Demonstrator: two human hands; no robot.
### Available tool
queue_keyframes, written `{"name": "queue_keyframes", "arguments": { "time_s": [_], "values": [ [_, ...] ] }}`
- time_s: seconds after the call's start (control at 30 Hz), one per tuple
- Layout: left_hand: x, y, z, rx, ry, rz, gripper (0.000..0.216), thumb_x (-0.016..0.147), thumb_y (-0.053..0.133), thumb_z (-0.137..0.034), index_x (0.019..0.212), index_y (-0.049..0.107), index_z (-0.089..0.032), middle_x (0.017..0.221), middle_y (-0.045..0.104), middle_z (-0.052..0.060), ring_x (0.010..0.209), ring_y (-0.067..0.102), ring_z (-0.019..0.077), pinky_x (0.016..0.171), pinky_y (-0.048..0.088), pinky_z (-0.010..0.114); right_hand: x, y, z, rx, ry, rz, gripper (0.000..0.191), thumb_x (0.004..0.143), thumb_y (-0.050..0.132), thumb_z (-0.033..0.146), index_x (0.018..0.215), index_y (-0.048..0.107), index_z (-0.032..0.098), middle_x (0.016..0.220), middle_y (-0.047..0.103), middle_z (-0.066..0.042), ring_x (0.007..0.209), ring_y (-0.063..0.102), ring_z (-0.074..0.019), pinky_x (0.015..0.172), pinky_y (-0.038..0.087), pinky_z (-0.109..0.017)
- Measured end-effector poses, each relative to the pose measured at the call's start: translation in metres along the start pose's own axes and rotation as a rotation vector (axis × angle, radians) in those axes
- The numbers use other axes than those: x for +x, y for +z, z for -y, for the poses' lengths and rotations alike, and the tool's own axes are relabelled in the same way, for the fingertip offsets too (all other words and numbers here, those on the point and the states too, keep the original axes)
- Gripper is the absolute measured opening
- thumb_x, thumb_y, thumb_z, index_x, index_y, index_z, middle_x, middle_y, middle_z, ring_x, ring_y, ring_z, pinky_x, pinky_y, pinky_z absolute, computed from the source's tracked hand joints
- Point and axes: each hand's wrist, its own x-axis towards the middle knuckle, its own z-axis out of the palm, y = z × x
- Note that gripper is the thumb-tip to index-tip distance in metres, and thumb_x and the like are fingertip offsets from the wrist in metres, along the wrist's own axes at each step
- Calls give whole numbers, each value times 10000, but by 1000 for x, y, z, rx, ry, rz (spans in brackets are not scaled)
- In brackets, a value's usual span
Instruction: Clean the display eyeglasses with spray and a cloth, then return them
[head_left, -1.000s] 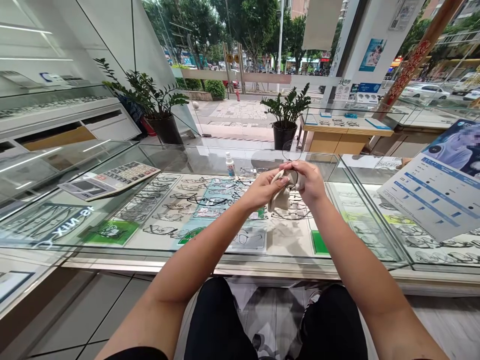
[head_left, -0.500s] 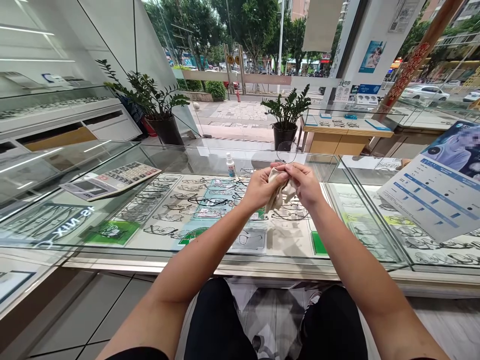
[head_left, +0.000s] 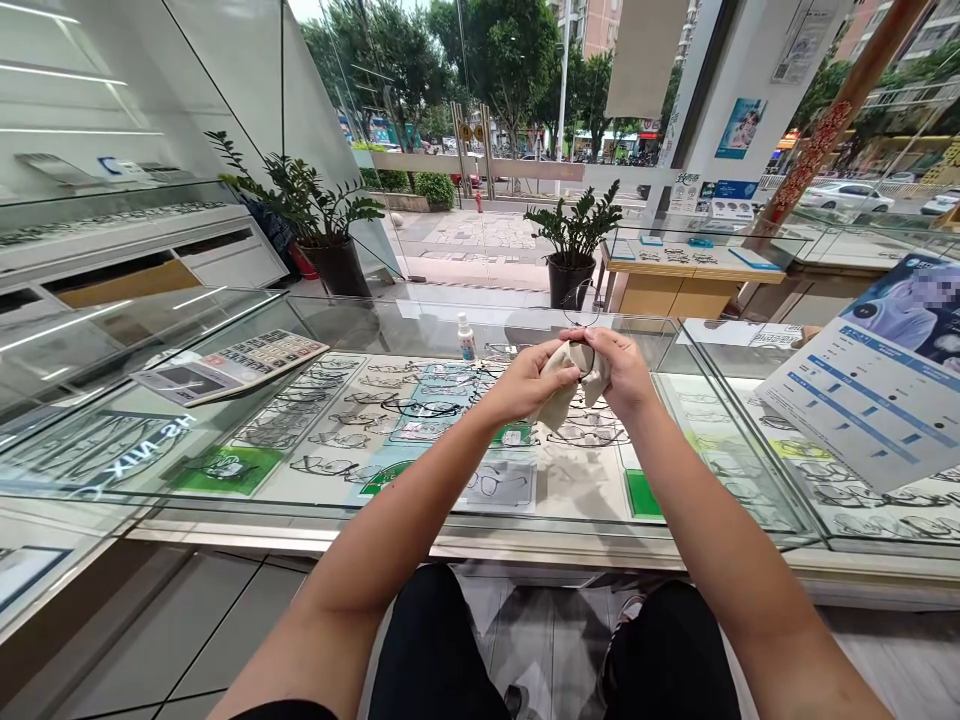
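Both my hands are raised and close together above the glass display counter [head_left: 420,535]. My left hand [head_left: 526,382] is closed with a pale beige cleaning cloth [head_left: 556,402] pinched between thumb and fingers. A pair of eyeglasses [head_left: 582,360] with a thin dark rim is held between the hands, partly wrapped in the cloth. One lens shows beside the cloth, and a thin temple seems to stick out beyond the fingertips. My right hand [head_left: 626,372] is closed around the other side of the glasses, with a fold of cloth beneath its fingers.
A small white spray bottle [head_left: 466,340] stands on the counter beyond my left hand. A large calculator [head_left: 232,367] lies at left, and a printed calendar-like card [head_left: 870,400] stands at right. Rows of spectacle frames [head_left: 424,408] lie under the glass. Potted plants [head_left: 571,240] stand behind.
The cloth has shifted and opened out, so a rimmed lens now shows between my hands. My hands appear slightly lower in view, with the whole scene shifted a little downward.
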Motion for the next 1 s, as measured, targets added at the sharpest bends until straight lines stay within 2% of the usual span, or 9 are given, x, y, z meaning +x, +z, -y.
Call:
{"name": "queue_keyframes", "arguments": {
  "time_s": [0.2,0.3,0.4,0.53,0.63,0.7,0.77,0.87,1.0],
  "values": [
    [1,7,4,-26,12,-155,645,674,1055,-621,1031,811,-141,840,730,20,746,599,152,706,459,265,-1,5,-5,10,11,49,475,692,1024,675,905,914,265,1194,911,-82,1231,799,-315,1102,648,-452],
    [1,11,5,-7,36,-226,656,725,997,-711,999,808,-146,809,709,13,736,577,146,692,445,265,-2,7,-5,30,7,79,464,693,1035,669,894,914,269,1215,911,-77,1295,789,-319,1164,625,-460],
    [2,11,7,42,78,-274,639,809,910,-781,869,756,-163,742,640,-6,710,510,136,676,412,272,-3,9,-5,22,-19,89,464,699,1035,673,903,916,273,1185,915,-73,1326,786,-324,1226,591,-475],
    [4,7,5,7,43,-196,672,811,895,-811,774,671,-179,700,591,-12,690,490,138,661,406,281,-1,7,-5,15,-22,41,487,685,1039,676,911,912,264,1130,914,-73,1182,817,-302,1145,630,-463],
    [4,1,3,-4,8,-92,709,813,870,-855,829,716,-163,757,653,9,714,542,146,681,435,282,1,1,-4,40,-9,9,476,697,1035,670,908,909,263,1068,903,-59,1002,803,-251,991,658,-417],
    [5,-4,3,-9,-12,-78,728,827,847,-874,858,739,-156,785,685,19,725,568,150,686,451,280,3,-3,-3,52,-13,-4,470,712,1028,668,924,905,266,1060,894,-56,968,781,-237,939,652,-401],
    [7,-10,6,-39,-46,-122,743,815,848,-890,863,742,-156,768,693,17,698,570,144,657,450,270,5,-7,-1,48,-47,-21,456,729,1016,669,909,886,271,1118,889,-66,1041,775,-252,944,644,-398],
    [11,-21,9,-123,-92,-224,734,795,871,-885,868,737,-167,748,715,15,665,599,143,628,468,260,6,-11,2,1,-102,-9,421,756,999,662,859,853,281,1280,864,-80,1295,734,-297,1039,617,-407],
    [12,-29,5,-199,-75,-250,670,847,871,-833,950,767,-179,799,779,38,795,741,206,693,556,282,5,-9,3,-88,-99,101,400,767,987,656,792,848,282,1405,812,-71,1505,615,-345,1235,507,-459]
  ]
}}
